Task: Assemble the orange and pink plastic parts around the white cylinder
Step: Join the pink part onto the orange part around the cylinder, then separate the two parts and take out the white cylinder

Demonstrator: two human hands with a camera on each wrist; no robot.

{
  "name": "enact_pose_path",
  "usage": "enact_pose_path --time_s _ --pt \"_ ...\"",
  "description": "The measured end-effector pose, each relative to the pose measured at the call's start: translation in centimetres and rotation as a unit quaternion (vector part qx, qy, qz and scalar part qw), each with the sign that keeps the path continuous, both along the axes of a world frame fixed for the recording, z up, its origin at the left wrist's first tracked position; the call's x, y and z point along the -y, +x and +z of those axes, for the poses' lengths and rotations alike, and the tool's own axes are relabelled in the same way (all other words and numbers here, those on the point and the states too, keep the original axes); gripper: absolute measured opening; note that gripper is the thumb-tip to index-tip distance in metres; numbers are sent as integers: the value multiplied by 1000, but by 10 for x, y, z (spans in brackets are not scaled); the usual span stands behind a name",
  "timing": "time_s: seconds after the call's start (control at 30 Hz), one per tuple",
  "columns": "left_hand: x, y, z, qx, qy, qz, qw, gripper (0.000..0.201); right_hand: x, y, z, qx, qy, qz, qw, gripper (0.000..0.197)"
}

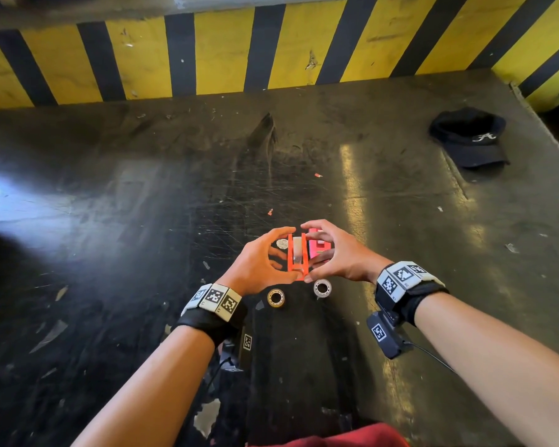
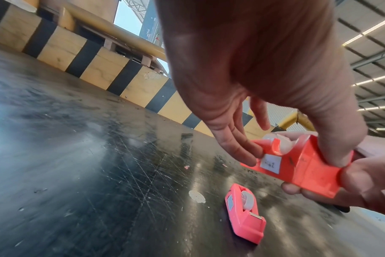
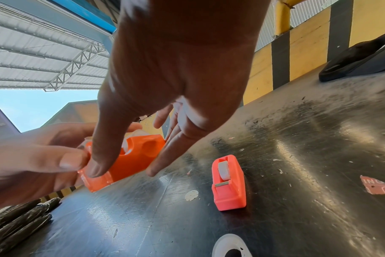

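Observation:
Both hands hold the orange tape-dispenser body just above the dark table. My left hand pinches it lengthwise, with its thumb on the near end and its index finger arched to the far end. My right hand grips the same part from the other side, thumb on the near end. A white cylinder sits in the slot of the orange body. The pink dispenser stands on the table beyond the right hand, with a white wheel in it.
Two tape rolls lie on the table just below the hands. A black cap rests at the far right. A yellow-and-black striped wall bounds the table's far edge. Small paper scraps are scattered about.

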State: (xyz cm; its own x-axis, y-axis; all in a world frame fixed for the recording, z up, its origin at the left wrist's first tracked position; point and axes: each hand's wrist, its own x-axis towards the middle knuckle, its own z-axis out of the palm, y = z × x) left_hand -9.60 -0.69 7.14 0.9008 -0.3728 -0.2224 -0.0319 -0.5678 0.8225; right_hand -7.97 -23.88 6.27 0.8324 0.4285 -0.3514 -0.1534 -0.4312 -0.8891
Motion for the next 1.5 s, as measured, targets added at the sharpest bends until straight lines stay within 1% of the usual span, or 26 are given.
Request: enact_pose_path --time_s 0.13,0.23,0.4,0.47,0.5,0.57,0.6,0.63,0.77,0.87,1.0,1.13,1.3,1.37,1.43,1.47,1.5 --pt "-1 4 -5 -11 37 -12 999 101 -2 2 -1 -8 13 5 1000 105" --pt "-2 10 -7 -20 45 -22 999 103 -4 4 -4 -19 5 21 1000 107" --pt "-4 26 -22 -29 64 -16 997 108 -9 16 -15 -44 -16 69 996 116" --pt "-7 35 -29 -30 63 -6 998 108 -9 26 -20 -20 -58 69 996 113" --pt "-7 40 -32 -31 62 -1 998 108 -8 32 -24 14 -96 55 994 108" --pt "-8 52 -40 -38 69 5 997 109 -2 45 -31 92 -181 22 979 96" --pt "-8 58 -44 -43 76 6 996 110 3 52 -36 115 -215 17 970 94" --pt "-7 64 -49 -48 84 5 995 112 7 59 -42 122 -244 20 962 96" --pt "-5 82 -73 -65 110 2 992 116 16 75 -66 90 -336 79 934 121" --pt "-1 91 -91 -83 122 3 989 118 14 78 -81 81 -363 90 924 127" --pt "-1 96 -112 -92 139 3 986 119 9 81 -97 82 -375 72 920 127" --pt "-1 93 -125 -62 137 6 989 118 8 80 -106 83 -366 53 925 124" --pt "-2 92 -123 -75 135 3 988 140 7 74 -105 95 -337 27 936 126" --pt "-5 90 -116 -69 119 3 990 142 7 70 -101 104 -314 8 944 124" --pt "-7 87 -102 -42 102 15 994 132 7 66 -93 120 -293 3 948 119" --pt "-6 86 -93 -17 95 22 995 121 7 64 -88 129 -282 2 951 117" --pt "-5 85 -84 14 91 26 995 104 6 62 -84 137 -269 -1 953 116"
